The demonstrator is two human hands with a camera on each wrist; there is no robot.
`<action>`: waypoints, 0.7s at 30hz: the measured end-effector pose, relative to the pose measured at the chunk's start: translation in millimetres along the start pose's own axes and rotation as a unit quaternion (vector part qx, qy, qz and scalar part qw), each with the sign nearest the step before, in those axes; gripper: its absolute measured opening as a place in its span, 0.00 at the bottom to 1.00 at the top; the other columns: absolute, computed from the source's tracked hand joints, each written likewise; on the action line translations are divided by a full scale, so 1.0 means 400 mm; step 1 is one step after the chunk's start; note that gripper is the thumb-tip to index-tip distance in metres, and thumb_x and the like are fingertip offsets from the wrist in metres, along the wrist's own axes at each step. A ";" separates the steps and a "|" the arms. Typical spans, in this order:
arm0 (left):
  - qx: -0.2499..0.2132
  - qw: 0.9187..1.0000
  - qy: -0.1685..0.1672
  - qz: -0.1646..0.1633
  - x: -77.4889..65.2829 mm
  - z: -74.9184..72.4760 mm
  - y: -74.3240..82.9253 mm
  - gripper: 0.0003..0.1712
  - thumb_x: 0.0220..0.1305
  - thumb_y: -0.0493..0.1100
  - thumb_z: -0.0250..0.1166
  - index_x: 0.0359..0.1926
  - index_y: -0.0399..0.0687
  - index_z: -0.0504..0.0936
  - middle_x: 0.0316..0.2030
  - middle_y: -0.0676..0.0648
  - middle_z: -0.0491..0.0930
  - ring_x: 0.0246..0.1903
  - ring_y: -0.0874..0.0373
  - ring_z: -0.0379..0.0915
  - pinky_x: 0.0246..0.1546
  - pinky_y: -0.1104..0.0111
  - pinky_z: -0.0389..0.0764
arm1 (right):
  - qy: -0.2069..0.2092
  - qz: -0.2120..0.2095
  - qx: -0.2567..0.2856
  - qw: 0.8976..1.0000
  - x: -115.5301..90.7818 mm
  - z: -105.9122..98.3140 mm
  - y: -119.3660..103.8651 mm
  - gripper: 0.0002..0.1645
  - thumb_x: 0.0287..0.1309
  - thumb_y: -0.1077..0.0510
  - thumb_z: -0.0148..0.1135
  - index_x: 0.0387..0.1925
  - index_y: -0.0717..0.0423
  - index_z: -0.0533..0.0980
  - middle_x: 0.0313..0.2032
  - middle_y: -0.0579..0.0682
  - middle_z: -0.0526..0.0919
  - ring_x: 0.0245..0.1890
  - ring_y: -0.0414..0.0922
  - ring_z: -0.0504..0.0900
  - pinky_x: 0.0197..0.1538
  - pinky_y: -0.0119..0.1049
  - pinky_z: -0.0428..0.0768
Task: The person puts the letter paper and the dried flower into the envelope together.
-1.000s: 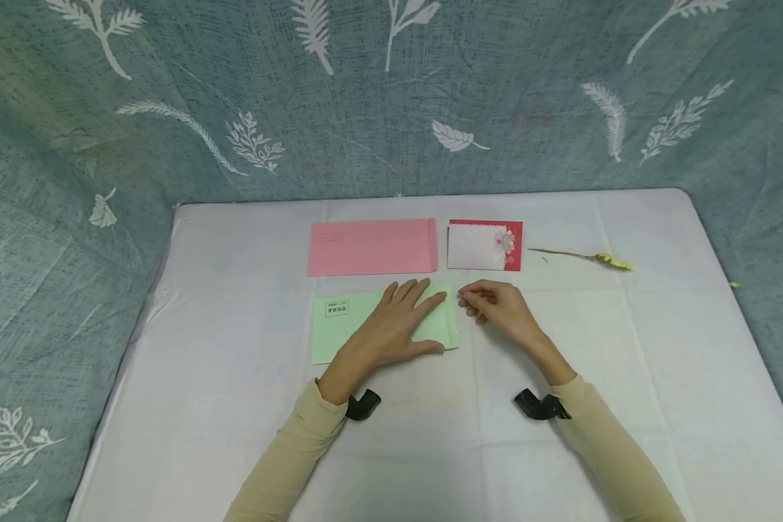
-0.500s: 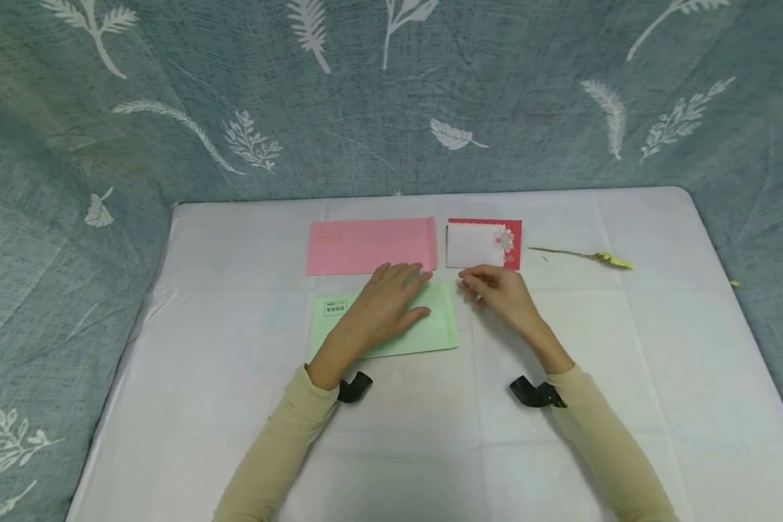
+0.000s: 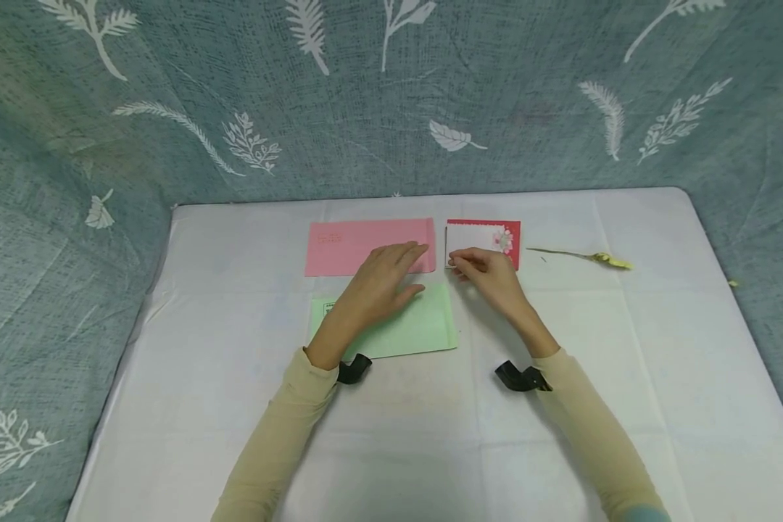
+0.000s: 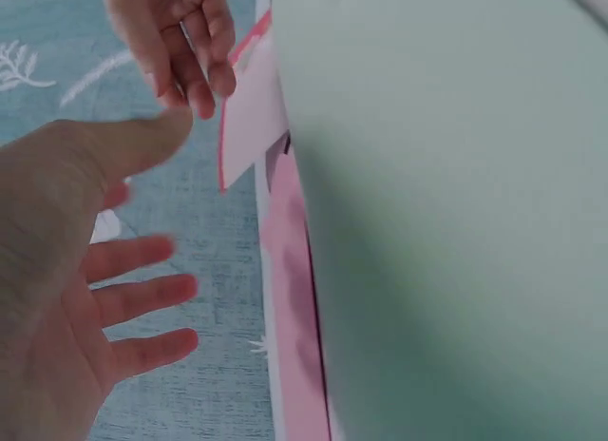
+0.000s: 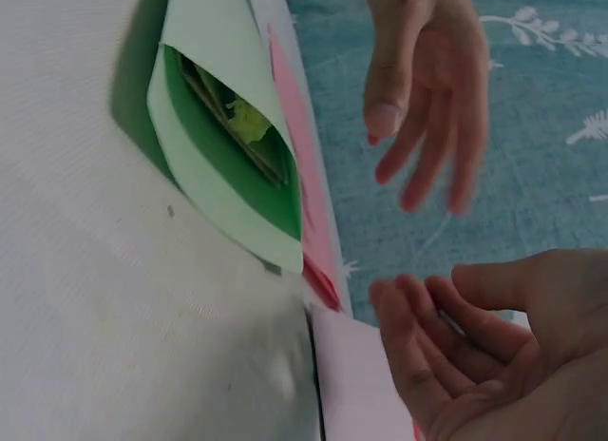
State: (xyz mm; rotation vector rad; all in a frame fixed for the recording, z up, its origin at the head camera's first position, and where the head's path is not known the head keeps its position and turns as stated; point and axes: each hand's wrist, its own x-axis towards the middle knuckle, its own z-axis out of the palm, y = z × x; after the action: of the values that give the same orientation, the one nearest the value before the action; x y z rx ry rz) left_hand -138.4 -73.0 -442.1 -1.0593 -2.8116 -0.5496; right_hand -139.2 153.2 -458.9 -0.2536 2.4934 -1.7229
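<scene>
My left hand [image 3: 375,286] hovers over the gap between a green envelope [image 3: 424,326] and a pink envelope [image 3: 342,246], its fingers straight and spread. My right hand [image 3: 492,283] is above the lower edge of a red-bordered card [image 3: 473,235] with a white panel and printed flowers. Its fingers curl loosely; the right wrist view shows thumb and fingers apart with nothing between them. Seen from the right wrist, the green envelope's mouth gapes at its right end, and a yellow-green frilly piece [image 5: 249,121] is inside.
A thin stem with a yellow flower head [image 3: 610,259] lies right of the card, with a tiny dark bit beside it. White cloth [image 3: 235,406] covers the table. Patterned blue-green fabric [image 3: 365,109] hangs behind it and at the sides.
My left hand has lifted off the green envelope and moved away from me towards the pink one. My right hand has moved up from beside the green envelope to the card.
</scene>
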 end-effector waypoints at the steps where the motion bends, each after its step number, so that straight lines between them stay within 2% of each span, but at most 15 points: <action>1: -0.005 1.000 0.002 -0.001 0.003 0.002 -0.004 0.41 0.62 0.48 0.70 0.71 0.42 0.64 0.66 0.37 0.67 0.65 0.45 0.64 0.67 0.53 0.63 | 0.002 0.001 -0.001 1.000 0.004 0.002 -0.001 0.17 0.68 0.61 0.58 0.51 0.69 0.79 0.45 0.63 0.85 0.43 0.55 0.86 0.44 0.42 0.84; 4: -0.015 1.000 0.005 -0.003 0.010 0.009 -0.016 0.47 0.60 0.51 0.71 0.74 0.45 0.57 0.70 0.34 0.60 0.69 0.43 0.58 0.68 0.51 0.61 | 0.009 0.008 -0.005 1.000 0.015 0.007 0.003 0.18 0.67 0.61 0.59 0.53 0.68 0.78 0.48 0.63 0.84 0.47 0.54 0.85 0.47 0.43 0.83; 8: -0.016 1.000 0.004 -0.005 0.014 0.020 -0.029 0.49 0.59 0.53 0.71 0.74 0.44 0.57 0.70 0.33 0.59 0.70 0.41 0.55 0.69 0.51 0.58 | 0.010 0.021 0.009 1.000 0.028 0.017 0.009 0.19 0.68 0.62 0.57 0.56 0.68 0.77 0.51 0.63 0.83 0.49 0.54 0.84 0.50 0.41 0.82; 14: -0.016 0.999 -0.026 -0.039 0.019 0.034 -0.045 0.48 0.62 0.55 0.68 0.74 0.42 0.55 0.70 0.34 0.59 0.70 0.40 0.54 0.71 0.53 0.54 | 0.009 0.047 0.073 0.996 0.048 0.031 0.012 0.20 0.69 0.64 0.55 0.58 0.72 0.74 0.52 0.65 0.81 0.51 0.57 0.82 0.50 0.36 0.82; 21: -0.012 0.997 -0.054 -0.054 0.037 0.047 -0.062 0.50 0.63 0.56 0.66 0.75 0.38 0.53 0.71 0.35 0.58 0.71 0.42 0.52 0.72 0.56 0.52 | 0.010 0.061 0.096 0.993 0.067 0.050 0.010 0.21 0.69 0.62 0.56 0.59 0.71 0.74 0.52 0.64 0.82 0.52 0.56 0.82 0.49 0.35 0.82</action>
State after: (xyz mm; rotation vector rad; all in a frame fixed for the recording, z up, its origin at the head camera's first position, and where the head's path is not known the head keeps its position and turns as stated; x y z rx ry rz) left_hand -164.8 -74.3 -464.0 -0.9729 -2.9780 -0.5526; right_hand -162.2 131.1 -469.5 -0.0669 2.2820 -1.9066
